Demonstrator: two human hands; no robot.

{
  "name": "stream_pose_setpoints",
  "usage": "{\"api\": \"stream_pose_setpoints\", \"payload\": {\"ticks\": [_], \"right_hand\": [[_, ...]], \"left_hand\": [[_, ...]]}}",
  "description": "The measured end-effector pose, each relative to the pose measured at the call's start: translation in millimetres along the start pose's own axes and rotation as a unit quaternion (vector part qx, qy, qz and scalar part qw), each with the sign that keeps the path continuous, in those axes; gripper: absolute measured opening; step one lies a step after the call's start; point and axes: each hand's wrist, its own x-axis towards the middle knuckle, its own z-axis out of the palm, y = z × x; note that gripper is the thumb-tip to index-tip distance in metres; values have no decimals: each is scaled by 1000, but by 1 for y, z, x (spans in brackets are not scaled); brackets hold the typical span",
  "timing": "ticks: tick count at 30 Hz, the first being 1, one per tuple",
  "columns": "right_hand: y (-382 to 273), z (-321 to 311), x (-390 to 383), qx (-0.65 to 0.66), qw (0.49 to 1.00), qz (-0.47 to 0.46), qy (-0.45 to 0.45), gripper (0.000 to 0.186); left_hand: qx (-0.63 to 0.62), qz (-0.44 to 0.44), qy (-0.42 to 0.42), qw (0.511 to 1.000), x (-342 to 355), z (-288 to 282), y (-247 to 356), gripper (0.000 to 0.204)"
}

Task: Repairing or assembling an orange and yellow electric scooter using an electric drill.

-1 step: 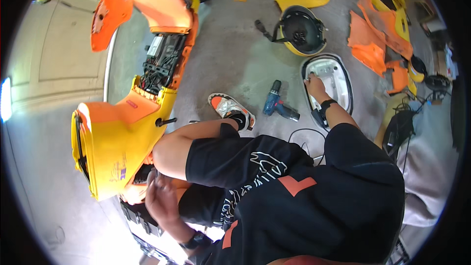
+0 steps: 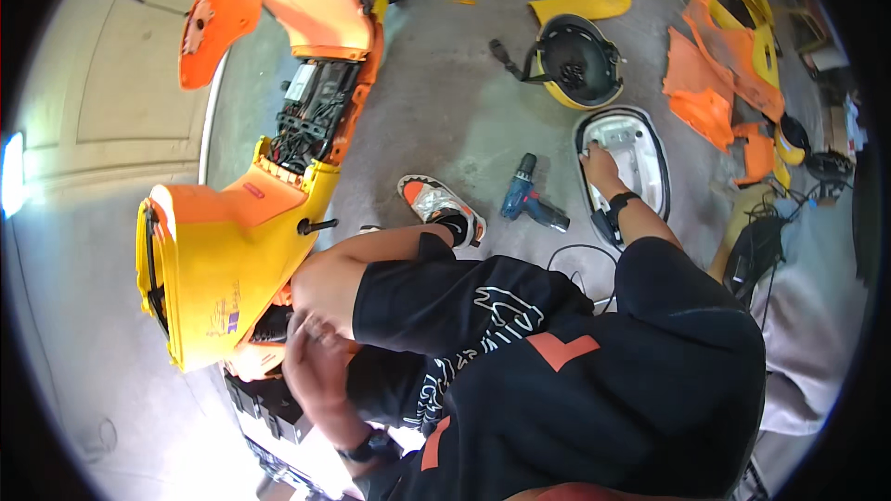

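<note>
Head view, starting at the left: what's there?

"A yellow and orange scooter (image 2: 218,260), toward the left edge of the floor (image 2: 464,93), with wiring bare in its middle."

"And the left hand (image 2: 318,362)?"

"Right beside the scooter, just below the bent knee (image 2: 325,283). The fingers are curled in, close together, but blurred; I can't tell if they hold anything."

"Further right?"

"A shoe (image 2: 432,199), then a drill (image 2: 520,195) lying on its side near the floor's middle. Past that, an upturned yellow helmet (image 2: 577,46), toward the far edge."

"The right hand (image 2: 601,169)?"

"Reaching in at the left edge of the white tub (image 2: 645,144), which lies on the floor, open side up, just below the helmet. Whether those fingers are apart or clamped on something, I can't tell."

"And last?"

"Orange panels (image 2: 701,97), piled toward the floor's right edge."
</note>
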Motion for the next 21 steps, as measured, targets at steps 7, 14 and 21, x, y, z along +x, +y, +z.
{"api": "stream_pose_setpoints", "payload": {"ticks": [7, 14, 21], "right_hand": [[10, -5, 8, -53, 998, -26, 25, 21], [-76, -72, -22, 613, 787, 44, -61, 23], [-187, -154, -80, 654, 642, -2, -399, 21]], "left_hand": [[117, -246, -88, 958, 134, 87, -131, 15], [266, -251, -239, 900, 161, 126, -192, 39], [455, -168, -210, 849, 152, 136, -203, 72]]}}
